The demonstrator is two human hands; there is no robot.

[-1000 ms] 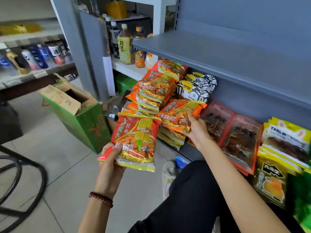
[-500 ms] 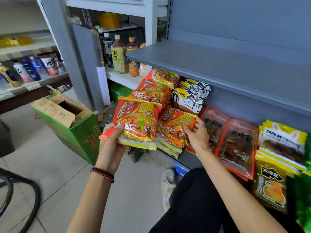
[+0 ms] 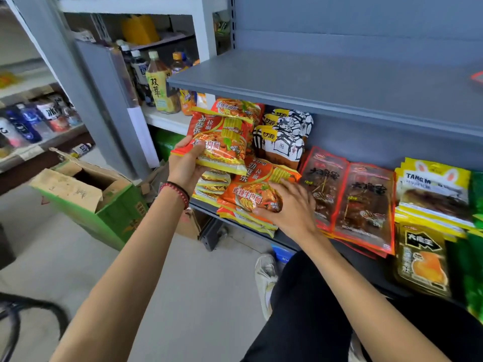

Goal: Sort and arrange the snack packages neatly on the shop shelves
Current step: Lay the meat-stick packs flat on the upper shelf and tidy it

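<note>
Fingers of your left hand are curled round the lower left corner of the held noodle packet, with the thumb on its printed face. You hold it tilted in the air at the left end of the lower shelf, above the noodle stack. Its upper edge sits just under the front lip of the upper shelf, with only a narrow gap between them.

Fingers of your right hand lie spread over the right end of the top noodle packet. The thumb stretches along its near edge, so the packet is clasped between thumb and fingers. That packet lies skewed on the front of the stack. The packets beneath it overhang the lower shelf's front edge.

Just right of your right hand the dark red pouches lie flat; you cannot tell whether they touch the top packet. Behind the stack the black-and-white bags stand close under the upper shelf. The yellow pouches lie farther right, beside the red ones.

To your left, grey floor shows between the shelf front and the green cardboard box. The upper shelf shows its grey surface from its left corner across to the right.
</note>
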